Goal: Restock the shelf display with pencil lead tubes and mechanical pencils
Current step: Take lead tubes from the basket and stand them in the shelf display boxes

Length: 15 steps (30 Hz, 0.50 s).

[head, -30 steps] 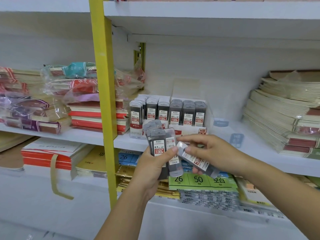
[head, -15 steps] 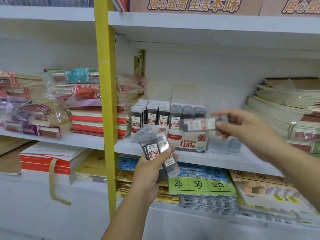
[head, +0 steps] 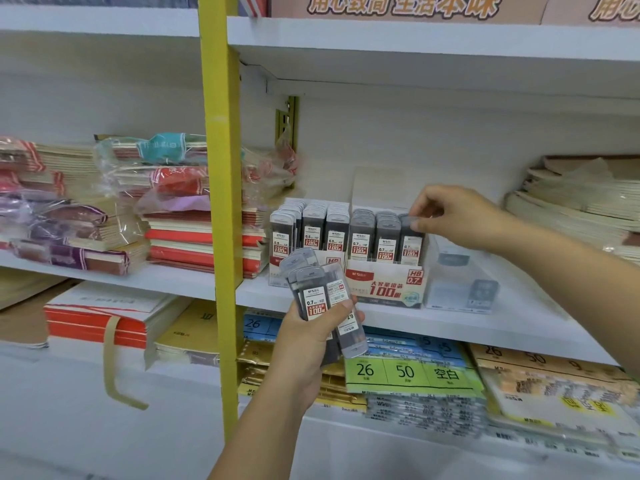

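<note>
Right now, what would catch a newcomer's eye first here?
The bright yellow post splitting the shelves. Just right of it, the right hand sets a lead tube into the red-and-white display box, while the left hand grips more tubes below.

The display box [head: 388,289] front reads "HB 0.7" and "100", the lead tubes [head: 320,292] in the left hand [head: 304,344] say "0.7 HB" and "100", and green packets [head: 408,374] below show "26", "50", "空白".
</note>
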Motion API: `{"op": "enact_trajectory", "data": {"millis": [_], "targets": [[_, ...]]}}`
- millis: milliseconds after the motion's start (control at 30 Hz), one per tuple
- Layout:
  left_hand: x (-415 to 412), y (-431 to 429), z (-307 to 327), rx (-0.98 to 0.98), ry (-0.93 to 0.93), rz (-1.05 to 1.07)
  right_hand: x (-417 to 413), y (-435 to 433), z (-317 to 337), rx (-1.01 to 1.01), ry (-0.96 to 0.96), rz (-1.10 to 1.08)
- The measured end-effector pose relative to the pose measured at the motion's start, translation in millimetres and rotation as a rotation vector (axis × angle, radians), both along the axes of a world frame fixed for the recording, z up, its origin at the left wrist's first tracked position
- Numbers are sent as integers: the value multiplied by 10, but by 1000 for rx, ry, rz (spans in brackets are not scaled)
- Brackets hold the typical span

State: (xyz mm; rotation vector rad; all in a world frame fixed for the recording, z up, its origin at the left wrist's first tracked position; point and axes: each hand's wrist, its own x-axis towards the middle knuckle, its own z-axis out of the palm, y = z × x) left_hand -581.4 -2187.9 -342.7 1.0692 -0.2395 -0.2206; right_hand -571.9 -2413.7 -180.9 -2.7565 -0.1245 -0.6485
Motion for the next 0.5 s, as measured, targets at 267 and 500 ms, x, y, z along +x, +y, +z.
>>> {"op": "enact_trajectory", "data": {"millis": [267, 500], "targets": [[-34, -15, 7, 28, 6, 6, -265, 121, -273, -86, -388, -81], [-124, -78, 25, -6, 36, 9, -880, 731, -1216, 712, 253, 191]]}}
